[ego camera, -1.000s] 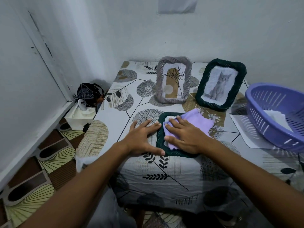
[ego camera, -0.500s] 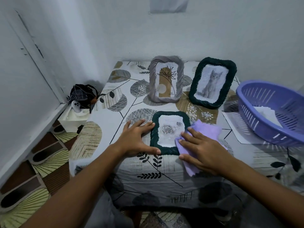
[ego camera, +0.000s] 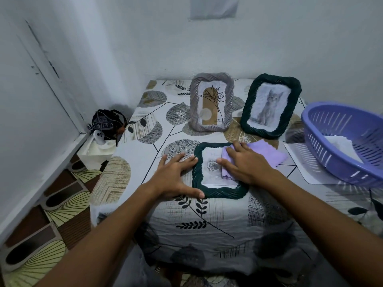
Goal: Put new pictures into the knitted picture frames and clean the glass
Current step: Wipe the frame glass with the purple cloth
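pressure is the main worry here. the right hand (ego camera: 245,164) lies flat, fingers straight, pressing a purple cloth (ego camera: 263,156) onto the glass of the dark green frame (ego camera: 196,175), which lies face up near the front edge of the table (ego camera: 145,154). the picture of a rose shows through the uncovered left part of the glass. the left hand (ego camera: 176,175) is spread and relaxed, fingertips against the frame's left side and thumb at its near left corner, bracing it without gripping anything.

likely trouble, as i judge it:
- the frame sits close to the table's front edge on a loose patterned cover; a hard wipe toward the body could slide it off, or bunch the cover under it.
- the left hand only leans on the frame, so a sideways stroke to the right may shift the frame rather than clean it.
- pushing too hard on thin glass over a soft knitted border could flex or crack it.
- much of the cloth trails off to the right of the frame; a wide sweep could drag it toward the cat frame (ego camera: 271,106) standing just behind, and knock it over, perhaps into the grey frame (ego camera: 211,102) beside it.
- the purple basket (ego camera: 344,141) at the right sits on a sheet of paper (ego camera: 298,160), near enough that an elbow swing could nudge it.
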{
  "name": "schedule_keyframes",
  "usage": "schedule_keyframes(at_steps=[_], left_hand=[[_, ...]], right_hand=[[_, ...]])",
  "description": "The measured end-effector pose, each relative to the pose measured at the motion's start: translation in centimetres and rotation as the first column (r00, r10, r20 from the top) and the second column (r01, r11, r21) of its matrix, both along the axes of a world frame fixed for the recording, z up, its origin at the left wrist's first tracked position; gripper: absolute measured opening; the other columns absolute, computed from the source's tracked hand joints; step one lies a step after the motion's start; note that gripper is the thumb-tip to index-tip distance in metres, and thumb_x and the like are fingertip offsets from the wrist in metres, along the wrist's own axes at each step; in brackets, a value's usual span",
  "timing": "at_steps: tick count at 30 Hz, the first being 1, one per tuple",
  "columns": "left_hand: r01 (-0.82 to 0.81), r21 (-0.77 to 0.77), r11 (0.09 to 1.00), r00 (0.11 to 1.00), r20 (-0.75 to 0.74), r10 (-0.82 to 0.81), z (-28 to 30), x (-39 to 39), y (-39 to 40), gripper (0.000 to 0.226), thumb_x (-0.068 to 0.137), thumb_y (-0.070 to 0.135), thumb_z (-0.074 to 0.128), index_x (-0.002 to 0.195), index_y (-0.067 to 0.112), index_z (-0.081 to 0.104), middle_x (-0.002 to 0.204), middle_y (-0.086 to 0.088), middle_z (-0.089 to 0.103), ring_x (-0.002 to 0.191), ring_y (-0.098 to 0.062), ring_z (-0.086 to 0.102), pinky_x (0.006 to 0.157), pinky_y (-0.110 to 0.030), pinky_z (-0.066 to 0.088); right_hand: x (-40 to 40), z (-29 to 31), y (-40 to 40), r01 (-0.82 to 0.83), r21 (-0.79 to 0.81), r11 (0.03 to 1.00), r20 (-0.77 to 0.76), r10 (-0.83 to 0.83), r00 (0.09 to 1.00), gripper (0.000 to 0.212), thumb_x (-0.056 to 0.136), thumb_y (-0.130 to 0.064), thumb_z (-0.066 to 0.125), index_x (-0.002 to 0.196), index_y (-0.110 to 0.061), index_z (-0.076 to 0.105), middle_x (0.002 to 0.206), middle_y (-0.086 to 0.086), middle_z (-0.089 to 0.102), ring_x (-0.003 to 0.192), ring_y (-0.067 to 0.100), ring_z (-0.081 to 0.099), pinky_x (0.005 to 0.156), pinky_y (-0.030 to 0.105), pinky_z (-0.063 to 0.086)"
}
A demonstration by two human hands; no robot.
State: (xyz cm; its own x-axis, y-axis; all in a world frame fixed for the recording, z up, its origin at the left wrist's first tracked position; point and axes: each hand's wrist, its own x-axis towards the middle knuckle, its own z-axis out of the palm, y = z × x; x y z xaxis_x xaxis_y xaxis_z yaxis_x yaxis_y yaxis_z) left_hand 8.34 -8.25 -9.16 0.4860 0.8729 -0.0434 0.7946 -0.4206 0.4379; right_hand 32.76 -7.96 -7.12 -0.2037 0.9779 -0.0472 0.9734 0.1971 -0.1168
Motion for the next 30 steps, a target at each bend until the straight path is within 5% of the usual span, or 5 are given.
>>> schedule_keyframes(at_steps=[8, 14, 26, 30], left_hand=[[-0.018, 0.031, 0.999, 1.000, -0.016, 0.018, 0.0, 0.1, -0.2, 0.122, 0.044, 0.093, 0.048, 0.149, 0.034, 0.025, 0.156, 0.019, 0.018, 0.144, 0.001, 0.002, 0.117, -0.046, -0.011], [-0.047, 0.106, 0.993, 0.999, 0.005, 0.047, -0.5, 0.5, -0.3, 0.127, 0.039, 0.098, 0.043, 0.147, 0.032, 0.031, 0.154, 0.019, 0.025, 0.144, 0.000, 0.008, 0.117, -0.048, -0.009], [-0.026, 0.098, 0.995, 1.000, -0.003, 0.027, -0.3, 0.7, -0.6, 0.122, 0.046, 0.093, 0.045, 0.149, 0.030, 0.026, 0.157, 0.016, 0.015, 0.146, -0.007, -0.003, 0.117, -0.052, -0.008], [-0.030, 0.101, 0.994, 0.999, -0.023, 0.032, -0.4, 0.7, -0.6, 0.123, 0.047, 0.093, 0.044, 0.150, 0.029, 0.024, 0.157, 0.014, 0.017, 0.146, -0.006, -0.005, 0.117, -0.053, -0.008]], right_hand=[[0.2, -0.3, -4.1, -0.056, -0.052, 0.997, -0.088, 0.051, 0.995, 0.085, 0.083, -0.072, 0.012, 0.153, -0.023, 0.015, 0.161, 0.003, -0.002, 0.147, 0.022, -0.007, 0.116, 0.041, 0.013], [0.8, -0.4, -8.3, -0.114, -0.037, 0.993, -0.056, 0.112, 0.992, 0.097, 0.073, -0.080, -0.005, 0.151, -0.029, 0.021, 0.161, -0.005, 0.002, 0.147, 0.015, -0.008, 0.115, 0.031, 0.019], [-0.4, -0.3, 0.0, 0.040, -0.038, 0.998, -0.013, -0.041, 0.999, 0.084, 0.088, -0.071, 0.016, 0.152, -0.017, 0.020, 0.160, 0.012, 0.003, 0.147, 0.031, 0.002, 0.117, 0.045, 0.012], [0.1, -0.6, -1.6, 0.018, -0.041, 0.999, -0.103, -0.022, 0.994, 0.095, 0.079, -0.079, 0.007, 0.151, -0.019, 0.022, 0.161, 0.008, 0.003, 0.148, 0.027, -0.001, 0.116, 0.045, 0.016]])
